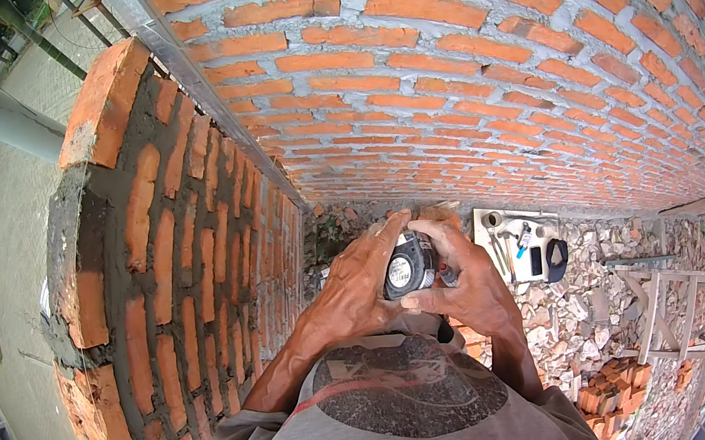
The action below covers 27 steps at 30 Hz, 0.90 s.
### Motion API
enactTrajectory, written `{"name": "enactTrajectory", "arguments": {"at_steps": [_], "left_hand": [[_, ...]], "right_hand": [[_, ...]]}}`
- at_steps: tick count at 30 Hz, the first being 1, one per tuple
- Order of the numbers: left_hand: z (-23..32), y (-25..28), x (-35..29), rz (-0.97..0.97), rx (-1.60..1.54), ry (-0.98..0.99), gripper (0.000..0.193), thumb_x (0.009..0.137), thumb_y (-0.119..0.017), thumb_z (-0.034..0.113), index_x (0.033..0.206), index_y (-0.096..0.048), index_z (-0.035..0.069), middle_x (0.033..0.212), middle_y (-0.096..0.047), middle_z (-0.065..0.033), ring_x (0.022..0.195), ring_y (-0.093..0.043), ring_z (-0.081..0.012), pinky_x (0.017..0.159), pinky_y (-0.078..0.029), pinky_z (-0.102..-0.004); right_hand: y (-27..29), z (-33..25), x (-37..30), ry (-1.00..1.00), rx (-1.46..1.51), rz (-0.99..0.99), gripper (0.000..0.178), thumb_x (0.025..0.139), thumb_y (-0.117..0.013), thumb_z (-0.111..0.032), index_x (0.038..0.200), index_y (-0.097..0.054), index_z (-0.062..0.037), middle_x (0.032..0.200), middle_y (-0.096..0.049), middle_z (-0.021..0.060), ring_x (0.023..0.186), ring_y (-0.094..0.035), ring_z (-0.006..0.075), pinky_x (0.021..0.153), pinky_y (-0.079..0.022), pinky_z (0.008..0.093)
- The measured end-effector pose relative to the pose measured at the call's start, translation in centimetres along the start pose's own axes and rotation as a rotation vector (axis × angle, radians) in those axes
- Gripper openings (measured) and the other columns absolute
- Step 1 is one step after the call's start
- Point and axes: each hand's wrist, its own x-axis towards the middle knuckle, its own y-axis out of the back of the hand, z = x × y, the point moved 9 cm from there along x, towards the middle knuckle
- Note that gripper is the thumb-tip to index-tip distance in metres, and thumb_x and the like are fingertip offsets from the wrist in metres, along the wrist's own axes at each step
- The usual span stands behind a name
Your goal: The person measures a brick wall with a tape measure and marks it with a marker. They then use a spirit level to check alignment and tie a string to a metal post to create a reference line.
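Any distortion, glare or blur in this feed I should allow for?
Head view: fisheye bending curves the front brick wall toward the rim; black vignetting rings the picture; pavement at left and pale rubble at right look bright; left hand, right hand and black object show no obvious motion blur.

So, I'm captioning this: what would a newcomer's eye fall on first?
Probably the pale-jointed orange brick wall, spanning the top and right. Then the left hand and right hand at the centre, around a dark case with a round white label. A second, dark-jointed brick wall stands at left.
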Motion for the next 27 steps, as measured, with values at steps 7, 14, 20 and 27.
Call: {"name": "enactTrajectory", "arguments": {"at_steps": [7, 14, 20, 27], "left_hand": [[0.2, -0.2, -0.1, -0.025, -0.102, -0.054, 0.103, 0.059, -0.086, 0.013, 0.149, -0.038, 0.005, 0.137, -0.054, -0.0239, 0.126, -0.053, -0.0425, 0.106, -0.043, -0.0481], [-0.1, -1.7, -0.9, -0.079, 0.009, -0.049, 0.099, 0.056, -0.089, 0.017, 0.145, -0.047, 0.011, 0.122, -0.063, -0.0176, 0.111, -0.060, -0.0392, 0.096, -0.045, -0.0480], [-0.8, -4.3, -2.7, -0.191, 0.088, -0.061, 0.094, 0.063, -0.080, 0.010, 0.149, -0.042, 0.011, 0.105, -0.063, -0.0185, 0.103, -0.060, -0.0393, 0.089, -0.046, -0.0475], [-2.6, -7.0, -4.1, -0.156, -0.165, -0.056, 0.090, 0.066, -0.076, 0.007, 0.149, -0.041, 0.006, 0.115, -0.065, -0.0243, 0.109, -0.061, -0.0438, 0.089, -0.049, -0.0481]], "right_hand": [[1.5, 0.8, -0.6, -0.051, 0.274, 0.046, 0.035, 0.094, -0.071, -0.018, 0.119, -0.057, 0.0022, 0.092, -0.059, 0.0074, 0.072, -0.062, 0.0107, 0.062, -0.052, 0.0257], [1.3, 4.9, -1.5, -0.177, 0.476, -0.068, 0.023, 0.091, -0.071, -0.006, 0.106, -0.056, -0.0001, 0.077, -0.057, 0.0031, 0.055, -0.051, 0.0057, 0.042, -0.039, 0.0198], [-0.4, 9.2, -3.3, -0.344, 0.705, -0.216, 0.021, 0.090, -0.071, -0.001, 0.101, -0.053, -0.0023, 0.070, -0.052, -0.0014, 0.049, -0.046, 0.0035, 0.040, -0.037, 0.0202], [-1.1, 13.8, -4.6, -0.498, 0.747, -0.269, 0.012, 0.092, -0.069, -0.002, 0.097, -0.058, -0.0021, 0.071, -0.054, -0.0004, 0.054, -0.048, 0.0062, 0.044, -0.037, 0.0221]]}}
